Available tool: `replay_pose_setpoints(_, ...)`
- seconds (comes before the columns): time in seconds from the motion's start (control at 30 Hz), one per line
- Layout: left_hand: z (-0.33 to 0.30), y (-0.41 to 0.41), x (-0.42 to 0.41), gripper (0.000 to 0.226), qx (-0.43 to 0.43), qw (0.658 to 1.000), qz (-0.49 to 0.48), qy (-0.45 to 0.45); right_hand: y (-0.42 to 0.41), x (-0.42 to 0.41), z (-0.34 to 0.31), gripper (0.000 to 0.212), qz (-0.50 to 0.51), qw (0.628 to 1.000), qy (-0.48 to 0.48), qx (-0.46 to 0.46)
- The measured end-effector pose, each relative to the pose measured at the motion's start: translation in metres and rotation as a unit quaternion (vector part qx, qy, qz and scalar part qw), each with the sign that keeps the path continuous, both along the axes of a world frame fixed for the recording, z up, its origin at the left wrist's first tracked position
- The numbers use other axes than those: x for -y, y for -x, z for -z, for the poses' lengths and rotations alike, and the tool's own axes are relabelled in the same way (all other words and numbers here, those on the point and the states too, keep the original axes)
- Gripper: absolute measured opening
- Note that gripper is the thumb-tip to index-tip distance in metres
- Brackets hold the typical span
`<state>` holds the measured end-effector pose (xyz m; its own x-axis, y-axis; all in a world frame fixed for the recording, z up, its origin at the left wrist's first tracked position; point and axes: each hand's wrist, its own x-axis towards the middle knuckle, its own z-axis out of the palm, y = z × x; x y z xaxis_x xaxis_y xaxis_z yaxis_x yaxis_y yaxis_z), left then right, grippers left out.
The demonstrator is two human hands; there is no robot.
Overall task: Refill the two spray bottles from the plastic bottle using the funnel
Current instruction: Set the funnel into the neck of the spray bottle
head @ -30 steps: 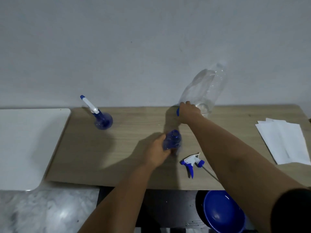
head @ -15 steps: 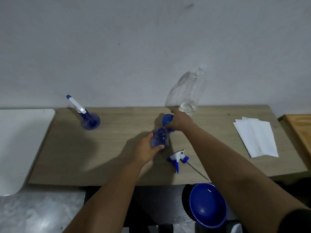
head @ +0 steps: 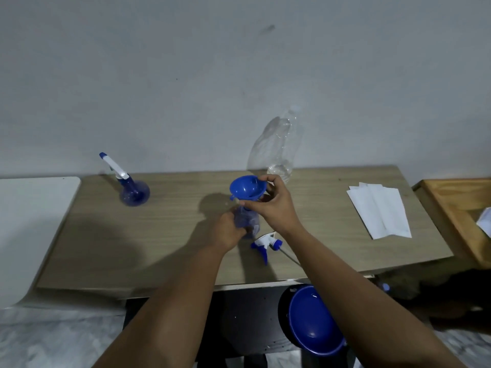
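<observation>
Both my forearms bare to the frame edge, no sleeves showing. My left hand (head: 229, 229) and right hand (head: 273, 205): no rings, watch, gloves or bands.

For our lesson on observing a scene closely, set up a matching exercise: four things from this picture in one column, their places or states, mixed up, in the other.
Things:
1. funnel
2. trigger sprayer
3. plastic bottle
4. paper sheets

Places or states:
A. lying loose on the table, unscrewed
B. at the back, by the wall
C. held by the right hand over an open spray bottle
D. flat on the table's right side

Pairs: 1-C, 2-A, 3-B, 4-D
</observation>
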<state>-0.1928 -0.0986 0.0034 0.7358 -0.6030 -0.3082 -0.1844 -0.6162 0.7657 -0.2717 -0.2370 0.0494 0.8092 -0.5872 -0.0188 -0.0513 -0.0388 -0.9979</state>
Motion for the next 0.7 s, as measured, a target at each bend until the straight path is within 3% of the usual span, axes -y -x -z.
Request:
replay_pose_setpoints(0.13, -0.003, 0.005, 0.003, 0.033, -0.002, 0.999, -0.003, -0.032, 0.013, -0.006, 0.014, 0.079, -0.012, 1.000, 0.018, 0.002)
replay_pose_setpoints(0.3, -0.006, 0.004, -0.004, 0.037, -0.006, 0.998, 0.039, -0.045, 0.021, -0.002, 0.009, 0.111, -0.079, 0.994, 0.070, -0.030)
replay_pose_setpoints(0.37, -0.009, -0.002, -0.015, 0.051, -0.008, 0.995, 0.083, -0.058, 0.025, 0.004, 0.004, 0.117, -0.089, 0.991, 0.085, -0.044)
replay_pose_setpoints(0.43, -0.016, -0.015, -0.025, 0.066, 0.024, 0.990, 0.098, -0.103, 0.028, 0.013, -0.006, 0.108, -0.063, 0.993, 0.087, -0.049)
replay_pose_setpoints(0.57, -0.039, -0.059, -0.013, 0.068, 0.058, 0.995, -0.004, -0.086, 0.016, 0.050, -0.034, 0.053, 0.074, 0.991, 0.114, -0.020)
replay_pose_setpoints(0.63, -0.060, -0.080, 0.011, 0.066, 0.081, 0.995, -0.022, -0.047, 0.000, 0.076, -0.052, 0.045, 0.140, 0.978, 0.151, -0.024)
replay_pose_setpoints(0.7, -0.082, -0.092, 0.042, 0.067, 0.082, 0.996, -0.023, -0.001, -0.021, 0.101, -0.070, 0.052, 0.175, 0.969, 0.167, -0.052)
